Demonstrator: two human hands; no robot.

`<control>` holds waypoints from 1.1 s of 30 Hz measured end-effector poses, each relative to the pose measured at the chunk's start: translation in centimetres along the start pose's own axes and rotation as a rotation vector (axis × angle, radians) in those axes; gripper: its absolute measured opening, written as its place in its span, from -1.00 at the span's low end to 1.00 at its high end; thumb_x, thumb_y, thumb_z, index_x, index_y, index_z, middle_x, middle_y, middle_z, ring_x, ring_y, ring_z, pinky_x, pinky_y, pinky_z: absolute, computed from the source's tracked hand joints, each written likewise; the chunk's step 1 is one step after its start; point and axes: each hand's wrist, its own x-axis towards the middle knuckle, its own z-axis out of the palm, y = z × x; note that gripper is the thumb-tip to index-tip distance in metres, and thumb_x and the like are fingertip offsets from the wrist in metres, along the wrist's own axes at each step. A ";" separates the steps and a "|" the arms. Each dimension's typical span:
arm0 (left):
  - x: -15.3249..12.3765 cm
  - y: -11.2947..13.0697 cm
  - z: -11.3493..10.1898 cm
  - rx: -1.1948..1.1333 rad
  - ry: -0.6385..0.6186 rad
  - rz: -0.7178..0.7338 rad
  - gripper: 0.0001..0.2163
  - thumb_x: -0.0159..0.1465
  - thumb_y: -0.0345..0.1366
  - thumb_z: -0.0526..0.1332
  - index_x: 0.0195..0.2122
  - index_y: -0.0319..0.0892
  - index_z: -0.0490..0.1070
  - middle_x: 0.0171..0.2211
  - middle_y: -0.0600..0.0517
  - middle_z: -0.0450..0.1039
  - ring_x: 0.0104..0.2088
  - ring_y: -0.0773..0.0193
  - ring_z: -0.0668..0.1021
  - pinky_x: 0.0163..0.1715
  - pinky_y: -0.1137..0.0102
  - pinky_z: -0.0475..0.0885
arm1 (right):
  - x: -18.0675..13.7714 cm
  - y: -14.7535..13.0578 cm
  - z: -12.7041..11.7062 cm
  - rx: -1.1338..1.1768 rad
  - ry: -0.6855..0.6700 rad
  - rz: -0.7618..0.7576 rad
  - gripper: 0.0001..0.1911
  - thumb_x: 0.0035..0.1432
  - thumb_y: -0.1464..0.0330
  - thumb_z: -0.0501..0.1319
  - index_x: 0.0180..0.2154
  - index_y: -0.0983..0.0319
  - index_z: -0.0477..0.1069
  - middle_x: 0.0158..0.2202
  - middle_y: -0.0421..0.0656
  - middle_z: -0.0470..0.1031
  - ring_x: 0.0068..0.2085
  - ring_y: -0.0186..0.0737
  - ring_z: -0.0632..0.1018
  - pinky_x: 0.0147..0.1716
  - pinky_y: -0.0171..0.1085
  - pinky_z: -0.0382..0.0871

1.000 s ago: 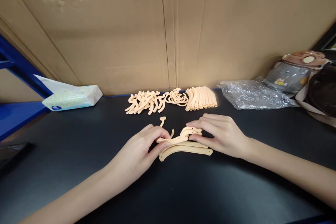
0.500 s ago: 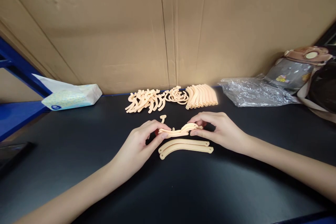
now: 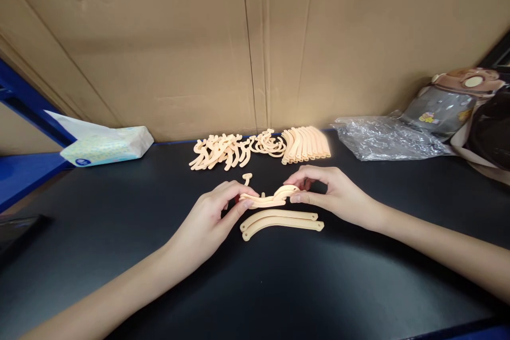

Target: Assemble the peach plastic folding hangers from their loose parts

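Note:
Between my two hands are curved beige plastic pieces (image 3: 266, 201), lying lengthwise against each other. My left hand (image 3: 223, 204) pinches their left end between thumb and fingers. At the right end, my right hand (image 3: 322, 188) closes on the arched part, its fingertips partly hidden behind it. Just below, two long curved beige strips (image 3: 281, 221) with holes at their ends lie side by side on the black table (image 3: 255, 281). A small T-shaped beige piece (image 3: 247, 177) sits just beyond my left hand.
Toward the back lie a heap of curved beige pieces (image 3: 219, 151), several hooked pieces (image 3: 269, 143) and a row of long strips (image 3: 306, 144). A tissue pack (image 3: 107, 144) is at left; a clear plastic bag (image 3: 382, 139) and a bottle (image 3: 446, 103) are at right. Cardboard (image 3: 179, 53) stands behind.
The hands and the held pieces stay almost in place. My right fingers have shifted slightly on the right end. The whole view has moved very little.

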 end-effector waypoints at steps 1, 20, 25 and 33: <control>0.0 0.0 0.0 0.004 0.003 0.005 -0.79 0.39 -0.19 0.08 -0.19 -0.09 0.49 -0.30 0.10 0.51 -0.39 0.32 0.47 -0.32 0.44 0.39 | 0.0 0.0 0.0 0.028 0.003 0.019 -0.77 0.14 0.21 0.31 -0.22 0.21 0.51 -0.35 -0.20 0.51 -0.32 -0.30 0.49 -0.27 -0.27 0.39; 0.2 -1.7 -0.7 0.391 0.018 0.223 -0.81 0.41 -0.28 0.04 -0.03 -0.14 0.37 -0.07 -0.03 0.45 -0.06 0.20 0.47 -0.08 0.32 0.40 | 1.6 2.3 -3.9 0.035 -0.100 0.281 -0.72 0.03 0.21 0.33 -0.29 0.29 0.55 -0.38 -0.15 0.60 -0.33 -0.23 0.57 -0.24 -0.20 0.43; 0.3 -1.6 -0.7 0.421 -0.084 0.325 -0.78 0.42 -0.28 0.04 0.00 -0.12 0.41 0.00 -0.04 0.45 0.05 0.17 0.43 0.03 0.30 0.38 | 1.5 2.9 -4.1 -0.052 -0.121 0.282 -0.73 0.07 0.21 0.30 -0.28 0.28 0.55 -0.39 -0.13 0.61 -0.34 -0.23 0.57 -0.27 -0.23 0.42; 0.4 -1.7 -0.7 0.430 -0.100 0.364 -0.77 0.41 -0.29 0.04 -0.02 -0.12 0.44 0.00 -0.03 0.47 0.07 0.17 0.43 0.08 0.29 0.37 | 1.4 2.8 -4.1 -0.250 -0.094 0.224 -0.74 0.13 0.18 0.26 -0.28 0.23 0.57 -0.41 -0.17 0.58 -0.42 -0.29 0.48 -0.44 -0.29 0.28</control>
